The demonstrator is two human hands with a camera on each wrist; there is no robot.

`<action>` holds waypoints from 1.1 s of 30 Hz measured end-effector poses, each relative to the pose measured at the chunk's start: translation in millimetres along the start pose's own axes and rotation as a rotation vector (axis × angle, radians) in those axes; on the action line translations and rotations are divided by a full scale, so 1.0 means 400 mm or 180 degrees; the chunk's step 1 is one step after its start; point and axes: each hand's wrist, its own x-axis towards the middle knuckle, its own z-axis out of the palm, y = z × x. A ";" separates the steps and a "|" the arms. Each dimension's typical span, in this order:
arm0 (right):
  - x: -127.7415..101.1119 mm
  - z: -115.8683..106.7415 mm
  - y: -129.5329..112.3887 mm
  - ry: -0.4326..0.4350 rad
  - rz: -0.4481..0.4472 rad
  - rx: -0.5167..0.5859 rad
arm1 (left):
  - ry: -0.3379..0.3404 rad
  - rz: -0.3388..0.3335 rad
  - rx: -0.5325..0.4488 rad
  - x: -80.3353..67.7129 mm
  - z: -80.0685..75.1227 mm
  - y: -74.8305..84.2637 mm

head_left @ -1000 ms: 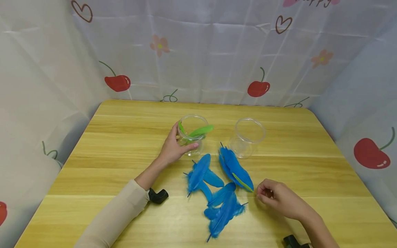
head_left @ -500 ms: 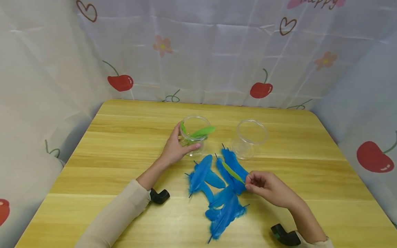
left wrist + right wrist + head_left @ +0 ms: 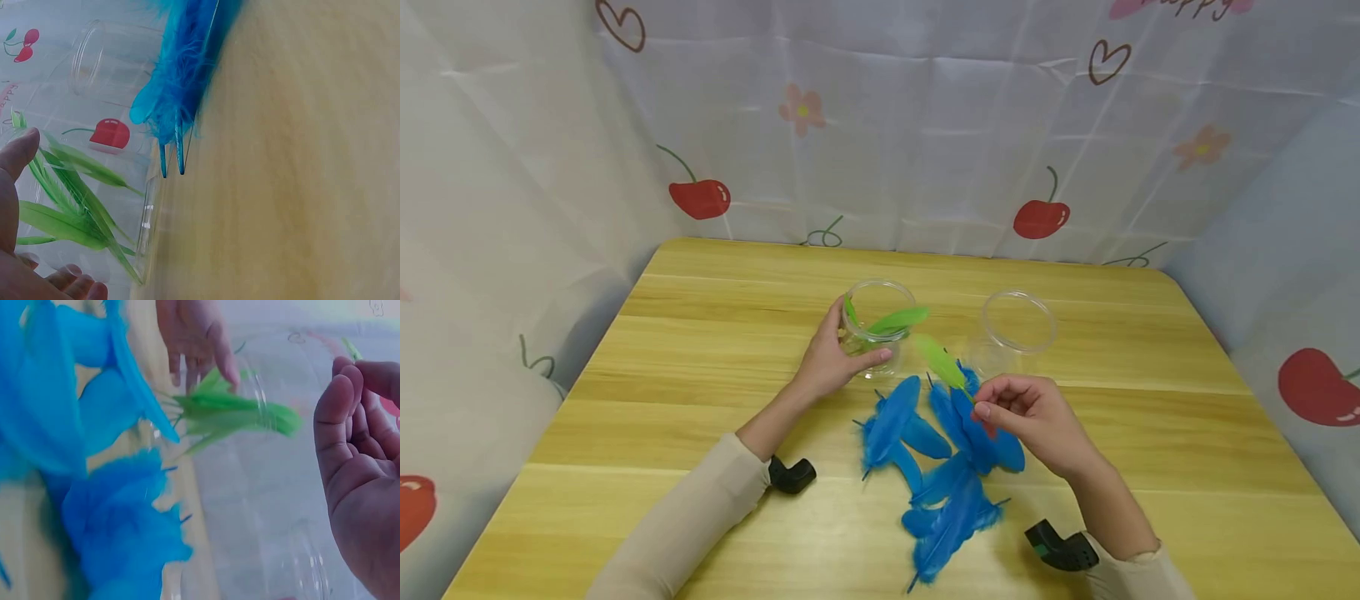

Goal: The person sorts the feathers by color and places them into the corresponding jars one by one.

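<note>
Blue feathers lie heaped on the counter; above them the right hand, fingers pinched on a green feather; farther back the left hand grips a clear jar holding green feathers; another jar stands right.

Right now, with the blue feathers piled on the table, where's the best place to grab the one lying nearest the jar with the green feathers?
Probably by its quill end. That blue feather lies flat and slanting, its bare quill tip pointing toward the person, clear of the pile. Come from above at that near end with a thumb-and-finger pinch, as the right hand holds the green feather; the soft vane would crumple.
</note>
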 end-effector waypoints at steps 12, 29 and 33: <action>0.070 0.059 -0.015 0.0559 0.0002 0.0476 | -0.0014 -0.0042 0.0028 0.003 -0.001 0.004; 0.137 0.100 0.012 0.0986 0.0347 0.0868 | 0.0012 -0.0017 -0.0016 0.003 -0.003 -0.004; 0.147 0.105 0.018 0.1020 0.0418 0.0874 | 0.0023 -0.0009 -0.0015 0.003 -0.003 -0.004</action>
